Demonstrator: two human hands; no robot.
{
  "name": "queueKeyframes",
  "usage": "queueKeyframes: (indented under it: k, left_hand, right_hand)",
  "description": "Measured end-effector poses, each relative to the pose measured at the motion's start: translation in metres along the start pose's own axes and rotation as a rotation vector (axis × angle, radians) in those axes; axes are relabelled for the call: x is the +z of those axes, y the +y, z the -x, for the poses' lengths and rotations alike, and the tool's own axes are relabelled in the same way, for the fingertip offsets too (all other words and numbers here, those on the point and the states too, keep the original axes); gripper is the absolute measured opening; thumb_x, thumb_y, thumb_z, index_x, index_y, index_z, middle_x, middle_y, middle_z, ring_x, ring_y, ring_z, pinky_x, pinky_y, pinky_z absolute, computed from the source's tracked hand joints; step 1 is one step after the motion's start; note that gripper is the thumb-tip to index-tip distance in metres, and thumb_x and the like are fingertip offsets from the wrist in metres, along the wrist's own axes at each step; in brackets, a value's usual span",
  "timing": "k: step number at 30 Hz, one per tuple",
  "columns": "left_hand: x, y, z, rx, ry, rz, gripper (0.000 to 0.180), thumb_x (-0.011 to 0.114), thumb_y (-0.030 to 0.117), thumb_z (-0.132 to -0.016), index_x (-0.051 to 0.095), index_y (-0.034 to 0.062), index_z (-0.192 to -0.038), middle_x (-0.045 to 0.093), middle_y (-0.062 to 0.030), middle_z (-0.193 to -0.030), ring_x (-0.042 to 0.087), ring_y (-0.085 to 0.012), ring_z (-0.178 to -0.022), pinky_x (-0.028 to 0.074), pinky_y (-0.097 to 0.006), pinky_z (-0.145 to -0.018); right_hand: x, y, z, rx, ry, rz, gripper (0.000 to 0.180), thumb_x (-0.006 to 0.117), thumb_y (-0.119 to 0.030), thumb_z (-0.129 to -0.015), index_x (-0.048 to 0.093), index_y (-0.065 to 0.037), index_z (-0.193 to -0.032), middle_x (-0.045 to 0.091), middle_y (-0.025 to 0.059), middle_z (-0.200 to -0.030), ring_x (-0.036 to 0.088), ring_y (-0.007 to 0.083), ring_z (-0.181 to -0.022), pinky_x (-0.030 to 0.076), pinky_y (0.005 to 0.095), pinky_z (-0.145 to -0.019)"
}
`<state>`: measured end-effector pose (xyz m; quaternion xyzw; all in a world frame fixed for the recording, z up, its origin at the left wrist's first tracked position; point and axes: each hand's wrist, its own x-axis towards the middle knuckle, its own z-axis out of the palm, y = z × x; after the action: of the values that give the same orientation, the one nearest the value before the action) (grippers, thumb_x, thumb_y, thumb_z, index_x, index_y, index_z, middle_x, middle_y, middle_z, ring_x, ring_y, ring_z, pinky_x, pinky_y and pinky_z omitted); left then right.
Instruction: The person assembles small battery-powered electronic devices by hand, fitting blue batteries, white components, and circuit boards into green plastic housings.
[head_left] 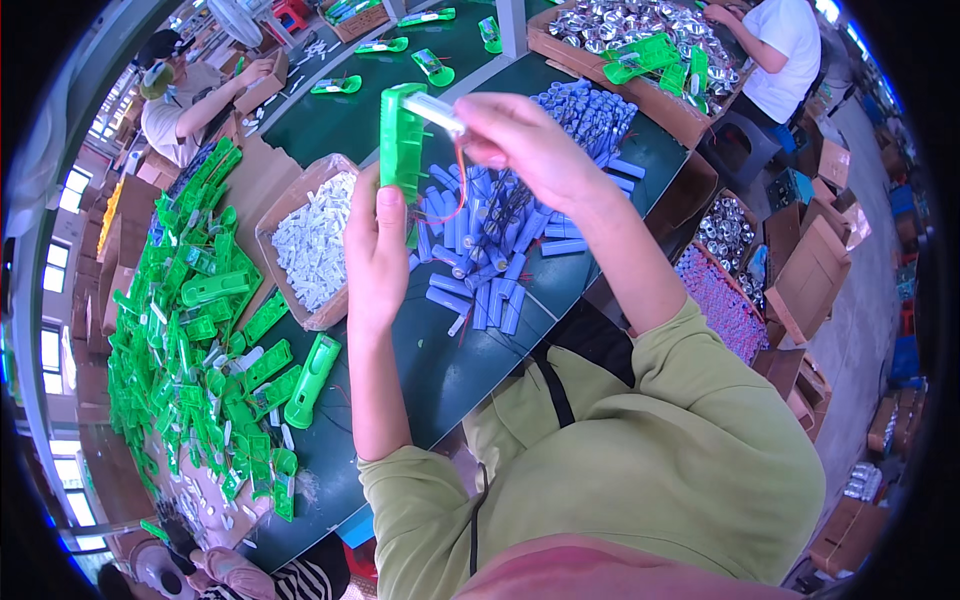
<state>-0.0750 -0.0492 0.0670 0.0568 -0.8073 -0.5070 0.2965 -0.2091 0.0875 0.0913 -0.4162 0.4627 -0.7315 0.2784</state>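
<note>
My left hand (377,255) grips the lower end of a bright green plastic housing (400,150), held upright above the table. Its open, ribbed side faces right. My right hand (530,150) pinches a small white rectangular piece (430,108) between thumb and fingers, and its far end meets the top of the housing. A thin reddish wire (462,185) loops down from near my right fingertips toward the housing. Beneath both hands lies a heap of blue cylindrical battery cells (490,245) with dark wires across it.
A carton (328,316) of small white parts stands left of my left hand. Green housings (215,290) pile up farther left on the green table (400,375). At the back right, a carton (610,85) holds shiny metal cups. Other people (785,60) work nearby.
</note>
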Motion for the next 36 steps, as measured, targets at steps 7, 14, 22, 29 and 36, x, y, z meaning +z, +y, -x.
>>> queueKeyframes:
  k: [7,14,22,29,36]
  left_hand:
    - [0.01,0.008,0.007,-0.041,-0.196,-0.006,0.035,0.038,0.029,-0.098,0.053,-0.0004,-0.11,0.053,-0.0028,-0.083,0.046,-0.0095,-0.075,0.039,-0.025,-0.067]
    - [-0.005,0.011,0.009,-0.19,-0.292,0.172,0.051,0.031,0.046,-0.096,0.049,0.0007,-0.11,0.058,-0.0073,-0.076,0.056,-0.0117,-0.066,0.044,-0.024,-0.057]
    - [0.001,0.011,0.006,-0.169,-0.113,0.329,0.044,0.027,0.043,-0.097,0.045,0.0038,-0.109,0.057,-0.0083,-0.079,0.053,-0.0129,-0.064,0.044,-0.025,-0.057]
    - [0.006,0.009,0.004,-0.129,-0.076,0.129,0.039,0.039,0.024,-0.094,0.041,-0.0004,-0.124,0.055,-0.0069,-0.094,0.05,-0.0116,-0.083,0.04,-0.025,-0.074]
    - [0.009,-0.002,0.001,-0.158,-0.068,0.276,0.04,0.038,0.025,-0.097,0.038,-0.0001,-0.129,0.052,-0.0088,-0.109,0.051,-0.0144,-0.095,0.041,-0.028,-0.085]
  right_hand:
    - [0.0,0.032,-0.015,-0.711,0.762,0.82,0.026,0.053,-0.024,-0.091,0.052,0.001,-0.1,0.056,0.0095,-0.08,0.054,0.02,-0.073,0.043,0.0313,-0.067]
    - [0.002,0.02,0.006,0.017,-0.02,-0.322,0.064,0.025,-0.052,-0.094,0.047,0.0,-0.123,0.057,0.0194,-0.116,0.055,0.0317,-0.11,0.04,0.0416,-0.097]
    - [0.004,0.005,0.015,-0.114,0.169,-0.362,0.053,0.039,-0.041,-0.091,0.04,-0.001,-0.126,0.053,0.022,-0.12,0.053,0.0305,-0.112,0.04,0.041,-0.097]
    - [0.027,0.047,0.013,-0.232,0.332,0.503,0.025,0.063,-0.024,-0.083,0.061,0.001,-0.083,0.058,0.0009,-0.065,0.051,0.0057,-0.055,0.04,0.0216,-0.05]
    - [0.045,0.06,0.016,-0.274,0.406,0.354,0.015,0.061,-0.012,-0.083,0.06,0.003,-0.082,0.061,0.0063,-0.065,0.055,0.008,-0.054,0.043,0.0228,-0.05]
